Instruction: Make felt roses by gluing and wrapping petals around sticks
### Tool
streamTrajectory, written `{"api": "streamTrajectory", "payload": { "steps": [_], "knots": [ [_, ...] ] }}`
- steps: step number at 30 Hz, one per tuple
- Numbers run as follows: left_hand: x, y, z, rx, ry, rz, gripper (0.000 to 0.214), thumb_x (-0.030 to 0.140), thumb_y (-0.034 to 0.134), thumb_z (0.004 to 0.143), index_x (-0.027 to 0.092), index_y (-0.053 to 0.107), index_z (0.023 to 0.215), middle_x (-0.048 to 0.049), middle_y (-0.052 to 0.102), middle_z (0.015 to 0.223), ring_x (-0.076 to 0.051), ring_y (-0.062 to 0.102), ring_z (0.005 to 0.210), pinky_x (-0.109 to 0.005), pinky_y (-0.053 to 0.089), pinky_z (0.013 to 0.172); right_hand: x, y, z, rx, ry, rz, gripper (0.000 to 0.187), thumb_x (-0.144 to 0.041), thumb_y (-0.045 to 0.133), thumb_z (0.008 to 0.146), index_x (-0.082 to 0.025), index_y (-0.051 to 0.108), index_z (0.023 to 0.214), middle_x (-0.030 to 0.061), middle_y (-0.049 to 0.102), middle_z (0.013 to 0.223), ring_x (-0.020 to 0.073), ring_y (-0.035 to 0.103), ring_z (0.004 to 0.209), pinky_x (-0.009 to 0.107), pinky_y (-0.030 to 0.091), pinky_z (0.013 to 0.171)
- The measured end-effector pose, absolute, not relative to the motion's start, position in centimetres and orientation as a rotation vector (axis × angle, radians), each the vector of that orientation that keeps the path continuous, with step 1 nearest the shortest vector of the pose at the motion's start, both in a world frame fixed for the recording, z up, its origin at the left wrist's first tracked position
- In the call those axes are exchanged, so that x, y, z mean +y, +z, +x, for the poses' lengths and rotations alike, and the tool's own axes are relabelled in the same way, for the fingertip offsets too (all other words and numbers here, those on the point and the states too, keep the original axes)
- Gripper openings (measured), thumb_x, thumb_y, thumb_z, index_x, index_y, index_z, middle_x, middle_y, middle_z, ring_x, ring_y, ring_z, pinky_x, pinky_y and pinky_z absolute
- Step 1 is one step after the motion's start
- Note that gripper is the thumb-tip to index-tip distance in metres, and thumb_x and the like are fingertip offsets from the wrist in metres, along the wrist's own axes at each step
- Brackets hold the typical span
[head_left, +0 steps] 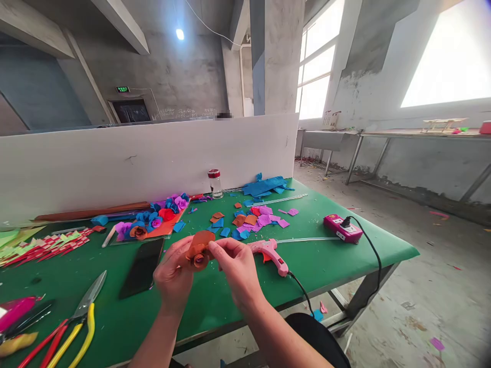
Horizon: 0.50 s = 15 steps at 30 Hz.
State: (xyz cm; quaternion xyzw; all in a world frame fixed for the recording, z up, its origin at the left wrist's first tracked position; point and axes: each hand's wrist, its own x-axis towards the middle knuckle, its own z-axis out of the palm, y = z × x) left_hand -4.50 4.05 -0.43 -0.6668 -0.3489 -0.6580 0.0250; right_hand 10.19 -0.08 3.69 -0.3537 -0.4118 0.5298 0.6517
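Orange-brown paper rose [200, 250] left of the pink plastic glue gun [271, 251]: our left hand [174, 268] and right hand [238, 266] clamp it in their grip; we should press gently, sparing its coil [198, 260].

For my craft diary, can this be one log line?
left hand: holding brown flower; right hand: pinching its edge; glue gun: on green table

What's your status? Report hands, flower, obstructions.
Left hand and right hand gripping brown rose-shaped paper flower. Pink plastic glue gun beside right hand. Nothing visibly obstructing.
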Motion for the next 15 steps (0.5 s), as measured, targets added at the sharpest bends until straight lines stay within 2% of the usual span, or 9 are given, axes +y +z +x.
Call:
{"api": "streamTrajectory", "payload": {
  "steps": [9,12,15],
  "knots": [
    [4.2,-0.8,-5.0,-1.125,-2.002,-2.076,0.015,0.018,0.070,0.079,0.022,0.076,0.093,-0.0046,0.074,0.101,-0.021,0.069,0.091,-0.032,0.056,0.080,0.3,2.7,9.8,-0.978,1.145,-0.739,0.025,-0.038,0.072,0.076,-0.015,0.076,0.084,0.0055,0.069,0.072,0.0144,0.053,0.060,0.026,0.038,0.054],
    [4.2,-0.8,-4.9,-1.167,-2.015,-2.054,0.013,0.023,0.069,0.080,0.021,0.076,0.091,-0.0049,0.074,0.100,-0.021,0.069,0.090,-0.031,0.056,0.079,0.2,2.8,9.9,-0.986,1.120,-0.694,0.023,-0.038,0.071,0.077,-0.016,0.075,0.084,0.0042,0.068,0.072,0.0154,0.055,0.064,0.027,0.042,0.058],
    [3.9,-0.2,-4.4,-1.311,-2.117,-2.039,0.016,0.031,0.072,0.077,0.021,0.076,0.088,-0.0050,0.075,0.093,-0.021,0.068,0.085,-0.031,0.056,0.077,0.4,3.3,10.8,-0.918,1.081,-0.657,0.023,-0.040,0.071,0.079,-0.017,0.071,0.082,0.0014,0.064,0.072,0.0129,0.052,0.063,0.025,0.041,0.059]
  ]
}}
